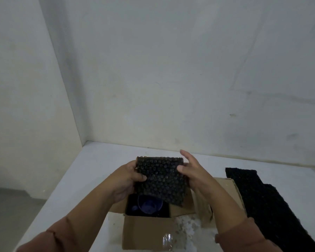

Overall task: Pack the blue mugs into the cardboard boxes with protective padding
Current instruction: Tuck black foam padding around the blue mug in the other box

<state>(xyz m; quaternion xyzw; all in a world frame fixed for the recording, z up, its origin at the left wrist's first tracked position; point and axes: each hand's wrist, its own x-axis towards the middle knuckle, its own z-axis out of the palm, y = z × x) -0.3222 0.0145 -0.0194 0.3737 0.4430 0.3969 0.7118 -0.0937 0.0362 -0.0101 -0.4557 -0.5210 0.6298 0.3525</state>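
A blue mug [148,205] stands upright inside an open cardboard box [145,231], with dark padding around it. Above the box I hold a square sheet of black bubble wrap [162,179]. My left hand [129,177] grips its left edge, thumb on the front. My right hand [191,171] pinches its right edge with the thumb in front and the fingers behind. The sheet tilts and hides the far part of the box opening.
A long strip of black bubble wrap [262,206] lies on the white table [91,170] to the right. A box flap [224,190] sticks out behind my right wrist. Clear tape [167,240] shines on the near flap. Walls close the back and left.
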